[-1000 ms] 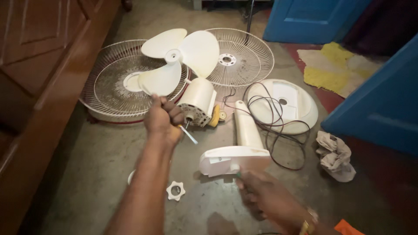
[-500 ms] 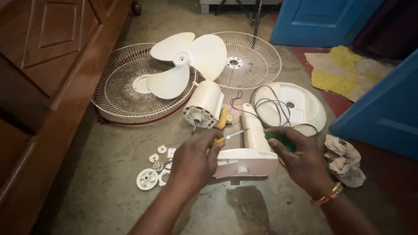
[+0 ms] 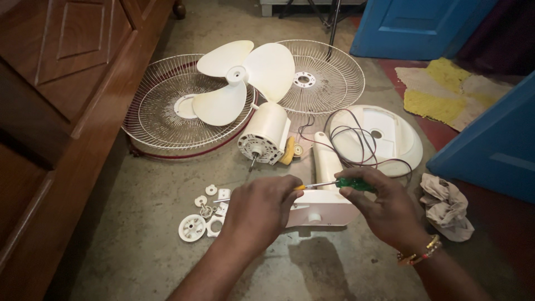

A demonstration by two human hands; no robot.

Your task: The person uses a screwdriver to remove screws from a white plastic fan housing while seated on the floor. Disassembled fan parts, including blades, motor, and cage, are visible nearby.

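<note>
On the grey concrete floor (image 3: 139, 262), beside a brown wooden cabinet (image 3: 50, 111), lie two round wire fan guards (image 3: 161, 114), a cream three-bladed plastic fan blade (image 3: 245, 75), a round white fan base (image 3: 390, 136) and a cylindrical white motor (image 3: 264, 134). Nearer the person, a white plastic fan housing (image 3: 320, 209) rests under both hands. The right hand (image 3: 384, 203) is closed around the green handle of a screwdriver (image 3: 334, 184), whose long axis runs almost level, tip pointing left. The left hand (image 3: 259, 209) pinches that tip, fingers curled. Small white plastic parts (image 3: 203, 214) sit just left.

Concrete floor (image 3: 139, 262) w/ fan grilles (image 3: 167, 111), blade (image 3: 245, 78), motor (image 3: 264, 134), rag (image 3: 446, 206)
</note>
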